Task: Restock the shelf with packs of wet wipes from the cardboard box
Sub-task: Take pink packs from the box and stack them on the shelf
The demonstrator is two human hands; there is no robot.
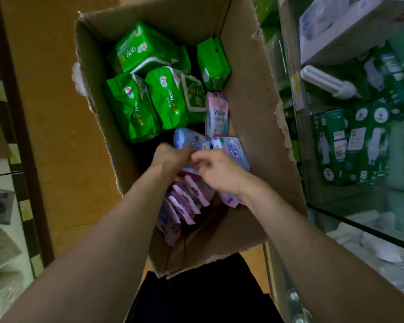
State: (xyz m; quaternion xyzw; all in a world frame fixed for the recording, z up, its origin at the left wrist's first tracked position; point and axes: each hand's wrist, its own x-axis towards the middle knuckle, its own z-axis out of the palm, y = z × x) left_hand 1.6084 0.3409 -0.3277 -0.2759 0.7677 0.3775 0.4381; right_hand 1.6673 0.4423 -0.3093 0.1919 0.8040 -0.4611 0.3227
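Bare forearms fill my lower view, both reaching down into the cardboard box, whose rim is torn and rough. I see the left hand curl its fingers round a small pale-blue pack, glossy and soft-sided. The right hand sits just beside it, fingers bent toward the same bundle; blur keeps me from telling whether it pinches anything. Under the wrists stands a row of thin pink packs, too overlapped to count. Farther in I count at least four crinkly green packs, two with white rectangular lids, and one upright pink-and-white pack. To the right, a glass shelf carries dark green cartons and one white tube bulb.
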